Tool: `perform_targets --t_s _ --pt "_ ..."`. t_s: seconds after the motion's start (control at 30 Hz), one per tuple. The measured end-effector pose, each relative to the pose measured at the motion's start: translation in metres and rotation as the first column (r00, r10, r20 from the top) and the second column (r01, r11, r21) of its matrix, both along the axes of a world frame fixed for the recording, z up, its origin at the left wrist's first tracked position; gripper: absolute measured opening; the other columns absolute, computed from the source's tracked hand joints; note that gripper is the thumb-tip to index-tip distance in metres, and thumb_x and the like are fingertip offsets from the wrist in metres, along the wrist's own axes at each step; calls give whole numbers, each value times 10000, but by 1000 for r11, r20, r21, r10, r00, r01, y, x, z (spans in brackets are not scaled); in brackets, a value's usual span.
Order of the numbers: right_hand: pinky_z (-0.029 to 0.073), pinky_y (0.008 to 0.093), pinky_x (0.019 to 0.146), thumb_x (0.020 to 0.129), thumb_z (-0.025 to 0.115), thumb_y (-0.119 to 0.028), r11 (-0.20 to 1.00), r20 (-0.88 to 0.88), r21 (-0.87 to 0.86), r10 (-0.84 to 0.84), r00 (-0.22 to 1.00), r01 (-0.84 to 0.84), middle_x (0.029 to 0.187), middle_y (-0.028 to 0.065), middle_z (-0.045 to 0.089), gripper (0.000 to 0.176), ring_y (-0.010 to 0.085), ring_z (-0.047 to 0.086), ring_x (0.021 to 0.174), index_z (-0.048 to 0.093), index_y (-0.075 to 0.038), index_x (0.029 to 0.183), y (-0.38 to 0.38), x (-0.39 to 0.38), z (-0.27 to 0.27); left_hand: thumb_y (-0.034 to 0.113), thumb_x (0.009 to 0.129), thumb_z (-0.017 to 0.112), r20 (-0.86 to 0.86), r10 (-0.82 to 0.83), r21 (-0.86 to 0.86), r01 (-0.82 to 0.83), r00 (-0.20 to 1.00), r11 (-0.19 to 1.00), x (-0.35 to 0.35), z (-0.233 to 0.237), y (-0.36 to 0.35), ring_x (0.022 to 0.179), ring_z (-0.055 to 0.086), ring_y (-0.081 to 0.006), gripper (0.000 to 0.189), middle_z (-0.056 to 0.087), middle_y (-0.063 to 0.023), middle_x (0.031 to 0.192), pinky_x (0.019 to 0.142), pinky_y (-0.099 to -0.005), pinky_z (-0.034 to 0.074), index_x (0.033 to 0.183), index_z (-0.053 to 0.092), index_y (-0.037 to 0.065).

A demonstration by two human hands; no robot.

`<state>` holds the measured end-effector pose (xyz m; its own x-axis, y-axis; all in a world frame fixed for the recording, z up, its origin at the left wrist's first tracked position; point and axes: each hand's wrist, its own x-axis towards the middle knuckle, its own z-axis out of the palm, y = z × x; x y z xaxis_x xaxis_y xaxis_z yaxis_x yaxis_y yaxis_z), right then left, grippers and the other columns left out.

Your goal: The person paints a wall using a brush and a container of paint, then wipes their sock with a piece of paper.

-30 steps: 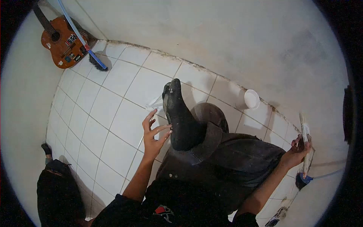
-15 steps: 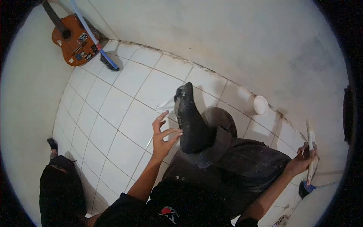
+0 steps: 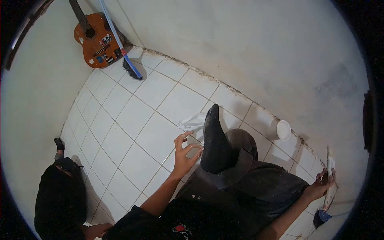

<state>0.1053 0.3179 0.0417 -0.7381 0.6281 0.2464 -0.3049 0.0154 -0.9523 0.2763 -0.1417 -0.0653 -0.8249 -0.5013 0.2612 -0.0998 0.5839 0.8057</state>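
Observation:
A black shoe or sock [image 3: 216,146] covers the raised foot crossed over my lap, its toe pointing up. Beside its left edge is my left hand [image 3: 185,158], thumb and forefinger pinched close against it and another finger stretched out. What sits in that pinch is too small to make out. Out to the right, my right hand [image 3: 322,185] has its fingers closed around a long pale stick-like piece [image 3: 330,170] with a whitish surface. Just beyond my left fingers, a crumpled translucent plastic piece [image 3: 192,121] lies on the tiles.
A white cup [image 3: 283,130] stands near the wall. In the far left corner, a stickered guitar [image 3: 98,46] leans beside a blue broom [image 3: 130,66]. Another blue brush head [image 3: 321,219] is below my right hand. A person's dark-clothed leg [image 3: 60,196] extends at left.
The whole view has shifted, so things appear further right and mostly lower. The shoe or sock shows less of its scuffed left side. Both hands keep nearly the same pose.

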Motion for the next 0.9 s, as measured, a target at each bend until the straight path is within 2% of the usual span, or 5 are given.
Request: perform_targets --t_s 0.1,0.3,0.67,0.8,0.9 --pt "422 273 711 1012 450 -337 999 13 12 41 999 -41 1112 158 630 429 183 596 947 525 -17 1288 2 -1 -1 112 751 801 -5 7 -21 -8 1000 1000 -1 -4 0 1293 397 -317 203 487 -110 1376 1019 -471 402 940 727 128" --pt "445 292 738 1009 467 -329 1000 -20 -10 -22 1000 22 1105 154 638 432 225 612 1025 521 -12 1298 -3 -1 1 104 755 795 -24 5 -105 -8 1000 994 -2 -4 -2 1258 410 -321 208 496 -105 1353 1007 -471 397 943 708 112" --pt "413 288 674 1018 438 -342 999 -4 41 16 1000 -16 1095 167 646 434 190 601 930 532 -11 1283 -3 0 2 107 799 755 -33 5 -143 -9 999 990 0 -3 -2 1226 423 -329 167 508 -120 1280 1010 -478 384 949 683 84" --pt "414 286 678 1018 434 -330 1000 20 21 -9 1000 9 1098 168 646 426 189 602 938 534 -12 1284 -12 1 8 101 818 735 -16 -9 -151 6 1000 989 1 0 -2 1224 424 -330 146 504 -124 1265 1009 -474 377 950 677 78" --pt "432 275 731 1015 464 -339 1000 -26 8 24 999 -24 1081 158 651 420 173 572 875 546 -5 1255 -8 1 4 102 823 731 -19 5 -118 -8 1000 993 2 -2 -4 1223 423 -331 146 503 -128 1260 1007 -469 374 953 669 76"
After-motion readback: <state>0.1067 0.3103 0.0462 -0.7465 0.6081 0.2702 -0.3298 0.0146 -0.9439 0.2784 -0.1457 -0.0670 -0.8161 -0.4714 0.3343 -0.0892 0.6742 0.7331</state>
